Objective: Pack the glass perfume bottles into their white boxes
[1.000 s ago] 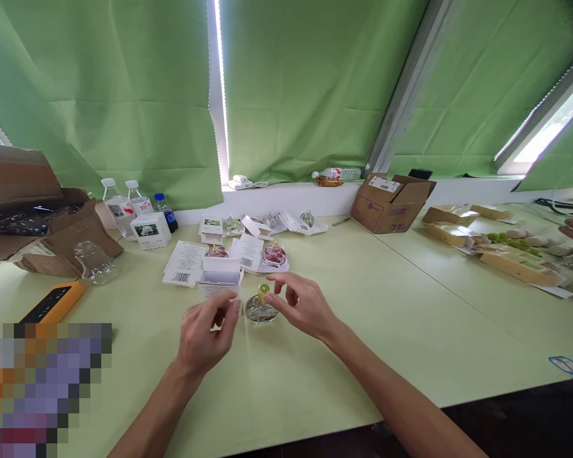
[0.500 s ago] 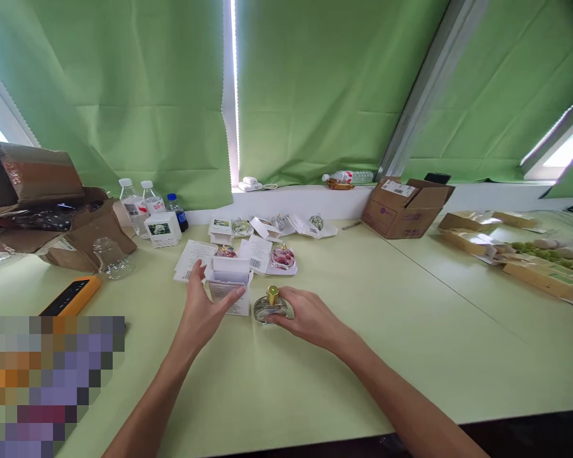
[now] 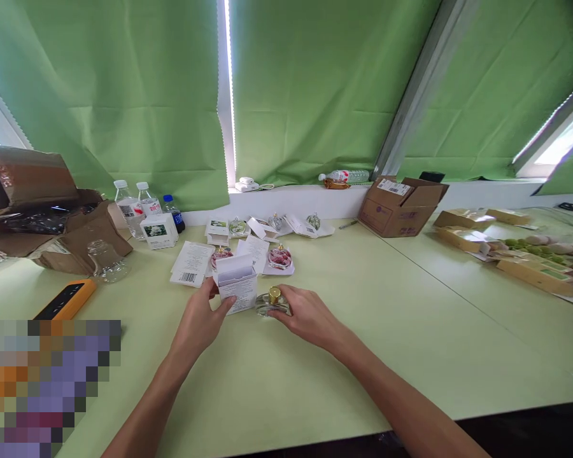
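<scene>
My left hand [image 3: 201, 318] grips a small white carton [image 3: 240, 291] by its left side, thumb across the printed front. The carton stands upright with its top flap raised. Just right of it, my right hand [image 3: 310, 318] is closed on a clear glass perfume bottle [image 3: 270, 306] with a gold cap; the bottle is upright at the table surface. Behind the carton are a red perfume bottle [image 3: 220, 257], partly hidden, and another red perfume bottle [image 3: 280, 257] lying on white packaging. A flattened white carton [image 3: 189, 264] lies left of them.
Further back are more opened cartons and bottles, a white flower-print box [image 3: 158, 231] and drink bottles [image 3: 174, 214]. A glass jar [image 3: 107, 261] and an orange power strip [image 3: 69, 300] lie left. A cardboard box [image 3: 400, 207] stands back right; trays [image 3: 539, 277] lie far right.
My left hand has closed on the white carton, which now sits slightly turned and farther right, nearer the clear bottle. My right hand keeps its hold on the bottle.
</scene>
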Motion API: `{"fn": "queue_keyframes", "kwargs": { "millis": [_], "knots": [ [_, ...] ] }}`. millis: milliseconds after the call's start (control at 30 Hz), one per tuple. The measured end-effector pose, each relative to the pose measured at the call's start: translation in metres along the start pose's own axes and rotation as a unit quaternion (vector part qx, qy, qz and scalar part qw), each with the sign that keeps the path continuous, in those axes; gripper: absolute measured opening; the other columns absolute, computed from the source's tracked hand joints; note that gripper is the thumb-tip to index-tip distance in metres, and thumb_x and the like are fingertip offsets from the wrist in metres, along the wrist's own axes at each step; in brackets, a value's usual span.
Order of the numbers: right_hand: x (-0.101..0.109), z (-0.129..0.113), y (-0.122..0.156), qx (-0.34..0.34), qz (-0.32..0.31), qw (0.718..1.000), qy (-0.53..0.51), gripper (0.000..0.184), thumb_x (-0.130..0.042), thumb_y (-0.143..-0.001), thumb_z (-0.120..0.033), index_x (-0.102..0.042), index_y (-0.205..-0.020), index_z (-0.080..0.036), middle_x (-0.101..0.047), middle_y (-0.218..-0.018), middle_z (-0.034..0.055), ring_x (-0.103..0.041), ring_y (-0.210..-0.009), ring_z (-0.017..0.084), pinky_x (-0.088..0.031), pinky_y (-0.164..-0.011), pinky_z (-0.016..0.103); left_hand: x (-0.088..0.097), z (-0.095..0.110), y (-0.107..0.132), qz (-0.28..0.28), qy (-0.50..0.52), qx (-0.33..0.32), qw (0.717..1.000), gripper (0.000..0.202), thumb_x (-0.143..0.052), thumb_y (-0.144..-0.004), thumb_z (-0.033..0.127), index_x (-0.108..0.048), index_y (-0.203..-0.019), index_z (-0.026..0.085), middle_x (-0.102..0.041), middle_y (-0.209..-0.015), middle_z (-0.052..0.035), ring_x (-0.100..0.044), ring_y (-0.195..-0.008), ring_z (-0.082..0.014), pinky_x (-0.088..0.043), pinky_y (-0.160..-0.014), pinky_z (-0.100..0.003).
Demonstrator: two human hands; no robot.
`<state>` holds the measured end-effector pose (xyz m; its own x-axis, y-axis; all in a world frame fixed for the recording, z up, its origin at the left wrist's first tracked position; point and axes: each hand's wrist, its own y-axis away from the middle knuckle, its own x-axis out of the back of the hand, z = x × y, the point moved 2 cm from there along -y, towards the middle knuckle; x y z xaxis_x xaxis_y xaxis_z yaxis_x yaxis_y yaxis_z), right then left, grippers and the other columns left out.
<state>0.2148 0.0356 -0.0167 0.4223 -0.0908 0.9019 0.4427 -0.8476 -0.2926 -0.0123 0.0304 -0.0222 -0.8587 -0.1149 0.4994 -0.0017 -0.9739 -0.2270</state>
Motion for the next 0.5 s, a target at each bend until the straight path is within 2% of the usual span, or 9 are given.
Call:
{"fn": "queue_keyframes", "kwargs": {
  "millis": [133,233,333,500],
  "knots": [
    [0.003,0.006,-0.001,-0.020,0.034,0.999,0.020,0.023,-0.056,-0.088,-0.040,-0.057,-0.101,-0.022,-0.069,-0.095,0.0049,-0.062,-0.078,0.022,-0.035,-0.059,0.028,0.003,0.003,0.001,0.038,-0.062,-0.036,0.997,0.037,-0.056,-0.083,0.038,-0.055,-0.118,0.023,-0.064,-0.116,-0.0073,-0.061,-0.104,-0.0253,-0.047,-0.089,-0.040],
    [0.007,0.009,-0.001,-0.031,0.071,0.997,0.008,0.024,-0.055,-0.088,-0.041,-0.058,-0.103,-0.023,-0.069,-0.094,0.0033,-0.062,-0.075,0.020,-0.037,-0.061,0.028,0.005,0.004,0.001,0.062,-0.090,-0.058,0.992,0.038,-0.055,-0.084,0.036,-0.055,-0.120,0.024,-0.060,-0.123,-0.0081,-0.057,-0.111,-0.0259,-0.045,-0.091,-0.040],
    [0.011,0.010,-0.001,-0.045,0.127,0.991,-0.018,0.027,-0.056,-0.087,-0.042,-0.058,-0.105,-0.023,-0.069,-0.090,0.0030,-0.060,-0.067,0.018,-0.039,-0.061,0.029,0.005,0.003,0.001,0.069,-0.105,-0.070,0.990,0.037,-0.054,-0.085,0.036,-0.055,-0.120,0.024,-0.057,-0.123,-0.0082,-0.052,-0.115,-0.0260,-0.042,-0.094,-0.040],
    [0.018,0.011,0.000,-0.069,0.220,0.972,-0.052,0.029,-0.061,-0.083,-0.045,-0.062,-0.096,-0.020,-0.064,-0.070,0.0017,-0.051,-0.050,0.014,-0.039,-0.053,0.027,0.002,-0.001,0.001,0.044,-0.084,-0.060,0.994,0.039,-0.054,-0.085,0.034,-0.054,-0.123,0.026,-0.054,-0.120,-0.0072,-0.053,-0.111,-0.0228,-0.043,-0.094,-0.038]
  ]
}}
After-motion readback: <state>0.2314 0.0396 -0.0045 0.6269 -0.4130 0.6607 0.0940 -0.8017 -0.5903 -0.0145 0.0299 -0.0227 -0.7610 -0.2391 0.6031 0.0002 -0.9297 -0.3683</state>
